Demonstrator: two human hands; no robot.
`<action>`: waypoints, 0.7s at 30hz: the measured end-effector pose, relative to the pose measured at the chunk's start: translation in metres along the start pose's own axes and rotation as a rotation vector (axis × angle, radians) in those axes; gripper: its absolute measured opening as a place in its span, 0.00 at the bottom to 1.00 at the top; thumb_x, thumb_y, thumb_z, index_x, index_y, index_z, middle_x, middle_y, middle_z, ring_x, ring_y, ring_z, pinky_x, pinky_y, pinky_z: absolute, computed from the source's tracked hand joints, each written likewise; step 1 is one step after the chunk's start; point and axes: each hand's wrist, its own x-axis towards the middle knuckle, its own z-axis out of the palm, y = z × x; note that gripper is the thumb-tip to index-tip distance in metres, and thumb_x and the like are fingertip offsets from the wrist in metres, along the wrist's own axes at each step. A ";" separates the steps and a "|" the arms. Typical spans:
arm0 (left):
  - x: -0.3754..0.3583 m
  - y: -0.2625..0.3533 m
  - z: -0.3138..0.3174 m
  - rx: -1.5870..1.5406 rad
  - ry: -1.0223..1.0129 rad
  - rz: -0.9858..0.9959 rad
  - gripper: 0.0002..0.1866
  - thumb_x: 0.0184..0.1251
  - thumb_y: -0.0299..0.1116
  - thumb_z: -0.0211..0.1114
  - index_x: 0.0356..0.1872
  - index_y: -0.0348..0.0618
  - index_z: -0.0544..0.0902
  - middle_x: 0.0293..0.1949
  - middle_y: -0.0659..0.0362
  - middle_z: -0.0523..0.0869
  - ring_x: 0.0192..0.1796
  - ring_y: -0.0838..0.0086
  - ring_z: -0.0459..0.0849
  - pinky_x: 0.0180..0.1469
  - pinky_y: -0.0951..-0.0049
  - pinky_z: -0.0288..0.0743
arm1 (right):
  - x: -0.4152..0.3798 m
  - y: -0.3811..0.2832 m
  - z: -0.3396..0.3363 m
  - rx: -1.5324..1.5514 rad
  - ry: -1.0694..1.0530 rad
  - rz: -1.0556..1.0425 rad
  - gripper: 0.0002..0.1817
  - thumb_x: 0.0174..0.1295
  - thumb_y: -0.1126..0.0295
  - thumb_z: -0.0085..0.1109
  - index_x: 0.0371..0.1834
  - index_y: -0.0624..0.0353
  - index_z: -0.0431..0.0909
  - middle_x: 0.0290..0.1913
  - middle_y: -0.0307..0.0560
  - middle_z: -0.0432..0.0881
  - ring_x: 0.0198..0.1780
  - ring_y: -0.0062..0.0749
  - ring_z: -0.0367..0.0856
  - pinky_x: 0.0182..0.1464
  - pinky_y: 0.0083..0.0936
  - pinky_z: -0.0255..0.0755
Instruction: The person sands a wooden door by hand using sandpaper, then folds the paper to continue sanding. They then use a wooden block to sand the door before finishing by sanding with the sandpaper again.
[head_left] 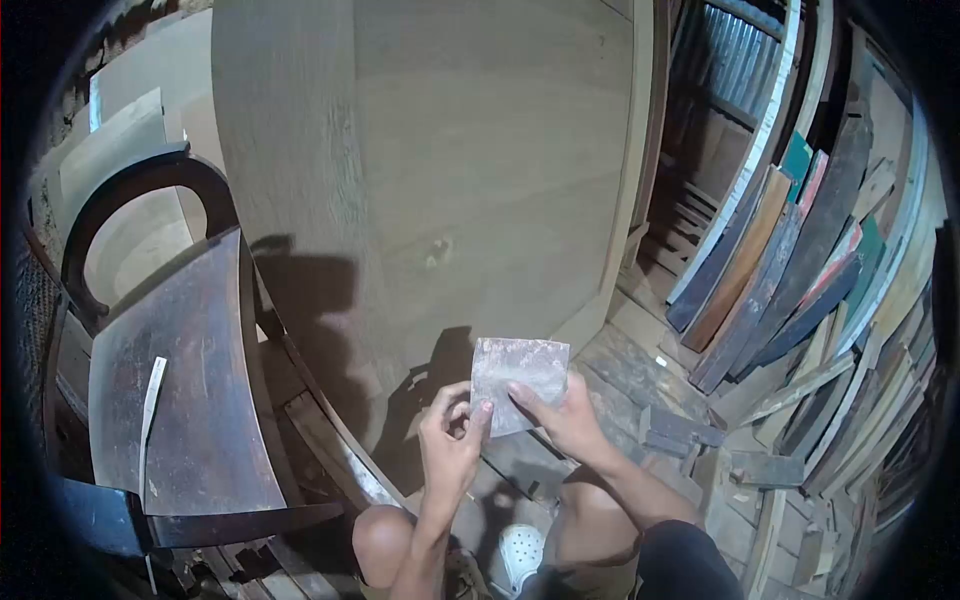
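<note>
Both hands grasp one sheet [535, 358] of worn, mottled paper between them, in front of the person and above the floor. The left hand [453, 438] has its grip on the lower left edge, thumb pressed upright against the near face and the other fingers curled, partly hidden. The right hand [570, 418] grips the right side, its thumb lying slantwise across the face toward the middle and its fingers behind, out of sight. The sheet is roughly square and stands tilted up, with its near face toward the person.

The left forearm [428, 535] rises steeply from the bottom, beside the bare left knee [381, 540]. The right forearm [640, 490] slants in from the lower right, bent at a dark sleeve [687, 562], over the right leg [592, 522]. Below the hands, a white clog [521, 556] with holes shows between the legs.

Beyond the sheet stands a large wooden panel [490, 150], upright, with shadows on its lower part. To the left is a dark wooden chair [205, 400] with a curved piece at its top; a narrow pale strip [152, 400] lies on its broad surface. To the right, planks [745, 285] lean in a row, with short wood blocks [680, 428] on the floor [625, 360] near them.
</note>
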 end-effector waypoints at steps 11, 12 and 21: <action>0.000 -0.009 0.010 0.040 0.017 -0.045 0.10 0.69 0.23 0.69 0.48 0.35 0.80 0.27 0.66 0.83 0.26 0.91 0.71 0.27 0.86 0.62 | 0.001 -0.012 -0.005 -0.346 0.022 0.078 0.15 0.71 0.72 0.61 0.57 0.70 0.81 0.44 0.47 0.90 0.45 0.19 0.81 0.49 0.25 0.77; 0.000 -0.005 0.011 0.030 0.018 -0.064 0.10 0.69 0.23 0.69 0.48 0.35 0.80 0.26 0.66 0.83 0.26 0.91 0.71 0.27 0.86 0.62 | 0.002 -0.008 -0.007 -0.378 0.015 0.001 0.17 0.71 0.74 0.61 0.59 0.70 0.80 0.44 0.45 0.89 0.46 0.18 0.80 0.50 0.23 0.77; -0.003 -0.004 0.005 0.269 -0.009 0.001 0.15 0.69 0.30 0.70 0.52 0.35 0.81 0.29 0.58 0.88 0.30 0.84 0.83 0.31 0.79 0.75 | -0.001 -0.007 -0.005 -0.261 0.097 0.032 0.15 0.68 0.73 0.65 0.54 0.69 0.81 0.48 0.46 0.87 0.46 0.21 0.82 0.51 0.22 0.76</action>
